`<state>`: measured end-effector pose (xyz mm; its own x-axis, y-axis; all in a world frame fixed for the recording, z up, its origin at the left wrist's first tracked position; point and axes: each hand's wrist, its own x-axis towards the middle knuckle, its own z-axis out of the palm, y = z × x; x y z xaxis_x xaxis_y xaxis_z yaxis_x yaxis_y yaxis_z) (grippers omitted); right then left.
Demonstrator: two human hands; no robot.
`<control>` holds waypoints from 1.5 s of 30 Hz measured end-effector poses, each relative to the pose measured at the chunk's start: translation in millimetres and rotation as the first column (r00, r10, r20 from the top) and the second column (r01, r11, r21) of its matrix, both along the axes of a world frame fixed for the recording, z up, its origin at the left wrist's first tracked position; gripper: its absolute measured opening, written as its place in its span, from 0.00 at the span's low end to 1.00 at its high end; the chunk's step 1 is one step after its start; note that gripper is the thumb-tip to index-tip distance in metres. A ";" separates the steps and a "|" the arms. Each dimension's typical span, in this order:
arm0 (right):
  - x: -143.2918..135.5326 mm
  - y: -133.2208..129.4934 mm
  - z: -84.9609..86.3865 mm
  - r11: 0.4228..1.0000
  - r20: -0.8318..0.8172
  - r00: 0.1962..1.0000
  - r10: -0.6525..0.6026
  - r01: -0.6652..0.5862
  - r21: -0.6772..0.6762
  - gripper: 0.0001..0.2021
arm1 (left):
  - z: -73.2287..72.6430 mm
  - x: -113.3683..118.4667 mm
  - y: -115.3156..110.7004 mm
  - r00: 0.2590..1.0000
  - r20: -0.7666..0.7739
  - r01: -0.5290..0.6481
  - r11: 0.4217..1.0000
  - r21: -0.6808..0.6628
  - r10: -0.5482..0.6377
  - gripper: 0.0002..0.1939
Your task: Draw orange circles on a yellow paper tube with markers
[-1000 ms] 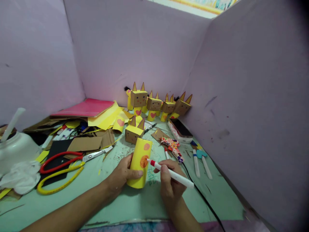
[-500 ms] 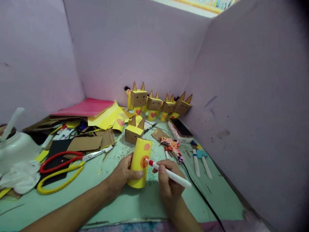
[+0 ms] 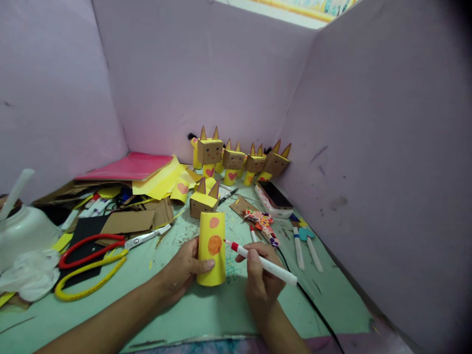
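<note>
- Left hand [image 3: 184,268] curled round the lower part of a yellow tube [image 3: 212,271], thumb across its front. Tube is upright, above the near part of the table [image 3: 177,317].
- Right hand [image 3: 260,275] pinches a white marker [image 3: 278,271] like a pen. Bare tip sits at the tube's right edge; cannot tell if it touches.
- Done on the tube: two orange-red spots, upper [image 3: 214,222] smaller and paler, lower [image 3: 214,244] bigger and darker. Both look filled in, the lower a little streaky.
- Left, by my reading: the tube shows no heart on this face and carries no box head, so it looks well short of the figures at the back.
- Just behind the tube, an eared box head [image 3: 202,204]; cannot tell whether it is joined to a body.
- Beyond, a loose tube [image 3: 180,191] with a heart, headless too.
- By the back wall, four eared figures [image 3: 210,152] in a row, heads on. Red hearts plain on the two leftmost; these look furthest along.
- Right side: floral tool [image 3: 262,221] with a black cord, phone [image 3: 275,194], two more pens [image 3: 298,250].
- Left side: open scissors [image 3: 147,236], cardboard [image 3: 129,221], yellow paper [image 3: 158,184], tissue [image 3: 29,273], white bottle [image 3: 25,233].
</note>
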<state>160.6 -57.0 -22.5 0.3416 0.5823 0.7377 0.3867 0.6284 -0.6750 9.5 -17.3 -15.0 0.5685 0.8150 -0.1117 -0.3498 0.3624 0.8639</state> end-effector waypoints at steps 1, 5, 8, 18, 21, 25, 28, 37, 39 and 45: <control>0.6 0.0 -0.3 1.000 0.025 1.000 0.017 -0.017 -0.011 0.07 | -1.0 0.0 0.3 1.000 -0.005 0.002 1.000 0.002 -0.001 0.29; 1.6 0.1 1.1 0.998 0.150 0.986 0.066 -0.062 -0.028 0.06 | -3.9 0.4 0.1 1.000 0.005 0.011 1.000 0.006 -0.011 0.28; 1.8 0.0 2.5 0.997 0.192 0.978 0.075 -0.073 -0.018 0.06 | -4.1 0.9 -0.8 1.000 0.018 0.004 1.000 -0.001 -0.004 0.26; 1.3 0.4 0.5 0.993 0.176 0.977 0.116 -0.108 -0.056 0.06 | -6.3 0.6 1.0 1.000 0.008 -0.012 1.000 -0.003 0.013 0.26; 1.8 -0.1 -0.4 0.993 0.151 0.982 0.110 -0.103 -0.052 0.06 | -6.0 0.1 -0.1 1.000 0.012 -0.005 1.000 -0.008 0.005 0.27; 1.1 0.7 1.4 0.996 0.175 0.981 0.086 -0.079 -0.047 0.06 | -7.4 -0.2 -0.1 1.000 0.014 -0.013 1.000 -0.009 0.013 0.28; -0.3 1.1 3.4 0.995 0.234 0.968 0.095 -0.092 -0.025 0.07 | -8.8 -0.2 0.3 1.000 0.016 -0.026 1.000 0.002 0.026 0.27; 0.3 0.1 2.8 0.997 0.241 0.967 0.080 -0.074 -0.033 0.06 | -9.0 0.4 0.5 0.999 0.008 -0.034 0.999 0.000 0.034 0.29; 0.9 -0.1 0.8 0.996 0.200 0.977 0.075 -0.064 -0.061 0.07 | -8.0 0.4 0.4 0.999 -0.001 -0.034 0.999 -0.003 0.034 0.30; 0.3 -0.3 0.2 0.996 0.168 0.982 0.085 -0.077 -0.052 0.07 | -5.3 0.3 0.6 0.999 -0.006 -0.032 0.999 0.024 0.032 0.28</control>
<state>161.0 -57.3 -22.3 0.1634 0.6366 0.7536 0.4473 0.6331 -0.6318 9.8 -16.7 -20.2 0.5418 0.8350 -0.0957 -0.3555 0.3309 0.8742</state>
